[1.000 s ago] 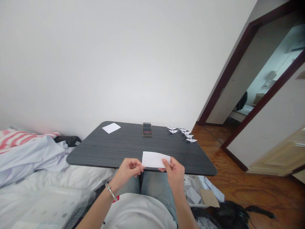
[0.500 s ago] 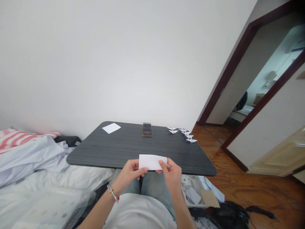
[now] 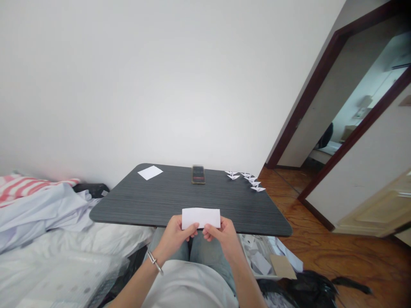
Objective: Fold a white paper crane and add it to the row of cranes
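A white sheet of paper folded into a rectangle (image 3: 201,217) is held up over the near edge of the dark table (image 3: 160,196). My left hand (image 3: 180,230) pinches its lower left part, thumb on the front and fingers behind. On the lower right, my right hand (image 3: 221,233) grips it the same way, with the thumb close to the left one. The fingers behind the paper are partly hidden. Several folded white paper cranes (image 3: 252,180) stand at the table's far right. A flat white paper square (image 3: 150,172) lies at the far left.
A phone (image 3: 198,174) is at the back middle of the table, close to the wall. Under the right side sits a white box (image 3: 272,273) with papers, beside a black bag (image 3: 314,288). Clothes and bedding (image 3: 48,209) lie on the left.
The folded paper has shifted slightly left. My right thumb has slid down from the paper's front face to its lower edge, nearer my left thumb.
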{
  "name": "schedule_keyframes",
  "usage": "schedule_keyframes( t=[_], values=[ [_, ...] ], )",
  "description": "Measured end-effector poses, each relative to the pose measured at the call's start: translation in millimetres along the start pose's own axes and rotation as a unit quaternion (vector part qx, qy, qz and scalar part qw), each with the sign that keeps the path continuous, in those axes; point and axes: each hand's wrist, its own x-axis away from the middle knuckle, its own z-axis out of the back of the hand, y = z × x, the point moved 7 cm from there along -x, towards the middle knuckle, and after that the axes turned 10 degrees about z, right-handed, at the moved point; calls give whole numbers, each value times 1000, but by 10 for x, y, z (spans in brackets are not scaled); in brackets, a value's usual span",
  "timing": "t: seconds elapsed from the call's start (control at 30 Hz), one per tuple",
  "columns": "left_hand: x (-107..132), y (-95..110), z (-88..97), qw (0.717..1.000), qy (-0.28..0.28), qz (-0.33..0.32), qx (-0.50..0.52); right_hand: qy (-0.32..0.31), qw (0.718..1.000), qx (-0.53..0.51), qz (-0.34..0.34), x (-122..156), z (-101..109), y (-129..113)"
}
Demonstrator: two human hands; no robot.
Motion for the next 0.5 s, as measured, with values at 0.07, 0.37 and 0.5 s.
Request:
schedule_keyframes(
  t=[0.07, 0.37, 0.5],
  values=[
    [3, 21, 4, 1000, 8, -4, 0, -17, 1000, -12, -17, 2, -26, 38],
    [9, 83, -21, 999, 3, -12, -30, -27, 999, -24, -24, 12, -109, 107],
    [15, 78, -23, 999, 1, -7, -33, -29, 999, -19, -24, 12, -117, 126]
  ],
)
